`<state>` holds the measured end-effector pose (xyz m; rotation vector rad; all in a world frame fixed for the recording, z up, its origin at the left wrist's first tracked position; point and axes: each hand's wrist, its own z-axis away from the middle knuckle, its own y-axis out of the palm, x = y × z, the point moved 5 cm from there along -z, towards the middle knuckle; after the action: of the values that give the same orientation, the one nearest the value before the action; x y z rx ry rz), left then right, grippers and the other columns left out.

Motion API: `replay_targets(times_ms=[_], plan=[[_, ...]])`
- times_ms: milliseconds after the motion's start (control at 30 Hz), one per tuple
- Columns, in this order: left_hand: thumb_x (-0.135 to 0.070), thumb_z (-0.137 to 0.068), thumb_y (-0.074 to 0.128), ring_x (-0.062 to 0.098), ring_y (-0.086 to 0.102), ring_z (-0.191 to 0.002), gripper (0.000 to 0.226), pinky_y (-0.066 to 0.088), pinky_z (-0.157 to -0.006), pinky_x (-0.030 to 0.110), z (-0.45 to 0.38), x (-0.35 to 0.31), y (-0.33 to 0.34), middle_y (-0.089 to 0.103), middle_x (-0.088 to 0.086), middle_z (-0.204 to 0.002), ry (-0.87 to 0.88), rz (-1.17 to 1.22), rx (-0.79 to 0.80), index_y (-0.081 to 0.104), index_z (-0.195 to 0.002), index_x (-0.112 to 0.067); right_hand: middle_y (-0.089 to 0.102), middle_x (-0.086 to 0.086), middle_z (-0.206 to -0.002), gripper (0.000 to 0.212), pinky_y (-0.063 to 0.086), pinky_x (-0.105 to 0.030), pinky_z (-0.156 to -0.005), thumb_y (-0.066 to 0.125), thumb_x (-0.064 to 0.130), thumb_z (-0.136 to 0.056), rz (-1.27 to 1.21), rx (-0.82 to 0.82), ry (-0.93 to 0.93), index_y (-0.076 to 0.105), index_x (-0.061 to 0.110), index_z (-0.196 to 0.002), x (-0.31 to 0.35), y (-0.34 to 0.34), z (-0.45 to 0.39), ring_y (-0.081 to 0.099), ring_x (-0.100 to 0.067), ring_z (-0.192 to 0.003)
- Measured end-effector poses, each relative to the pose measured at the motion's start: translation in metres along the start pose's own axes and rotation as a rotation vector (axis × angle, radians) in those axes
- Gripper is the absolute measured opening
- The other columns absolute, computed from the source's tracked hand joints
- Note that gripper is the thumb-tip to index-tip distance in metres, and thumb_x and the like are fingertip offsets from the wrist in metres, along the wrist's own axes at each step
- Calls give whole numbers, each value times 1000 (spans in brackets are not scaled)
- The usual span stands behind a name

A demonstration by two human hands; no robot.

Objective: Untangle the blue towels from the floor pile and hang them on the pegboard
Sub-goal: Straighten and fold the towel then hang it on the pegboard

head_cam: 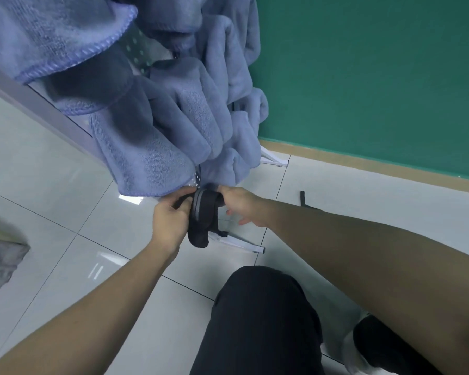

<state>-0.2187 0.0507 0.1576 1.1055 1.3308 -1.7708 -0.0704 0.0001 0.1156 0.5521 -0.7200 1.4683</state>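
Both hands, left hand and right hand, grip a black sock below hung blue towels.

We see only slivers of the white perforated pegboard — the soft blue-grey towels hanging over it hide nearly all of it, and the top edge cuts the towels off. The dark cloth item with a grey stripe covers part of our left hand fingers and our right hand thumb. A grey fabric heap runs off the left edge — what it is, we cannot tell.
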Motion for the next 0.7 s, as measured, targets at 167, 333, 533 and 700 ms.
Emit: replay_targets(times_ms=[167,333,533,700], plan=[[5,-93,49,-9,56,-94,33,41,-91,8,-2,-5,3,71,-4,-103,219,-283,-41,75,-104,-11,57,-11,-137,50,42,-39,-106,26,49,-106,197,-142,-112,54,25,-139,9,1,-10,53,-32,-126],[7,-89,52,-4,50,-97,32,34,-91,3,2,-7,4,69,3,-106,294,-338,-140,76,-102,-10,56,10,-100,28,40,-27,-102,60,54,-91,224,-394,-543,73,38,-110,3,-9,5,52,-6,-105],[0,-84,61,28,53,-112,48,53,-83,41,4,-2,9,51,5,-130,356,-679,35,62,-126,-25,65,25,-83,39,45,-23,-80,69,28,-90,401,-238,-608,66,31,-128,4,-5,12,58,-3,-78],[-18,-80,69,29,60,-87,33,44,-75,40,5,-19,4,69,-3,-105,698,-1122,6,69,-112,-24,70,-12,-105,31,49,-37,-84,62,31,-93,703,-312,-626,69,23,-123,14,5,6,61,-31,-99]])
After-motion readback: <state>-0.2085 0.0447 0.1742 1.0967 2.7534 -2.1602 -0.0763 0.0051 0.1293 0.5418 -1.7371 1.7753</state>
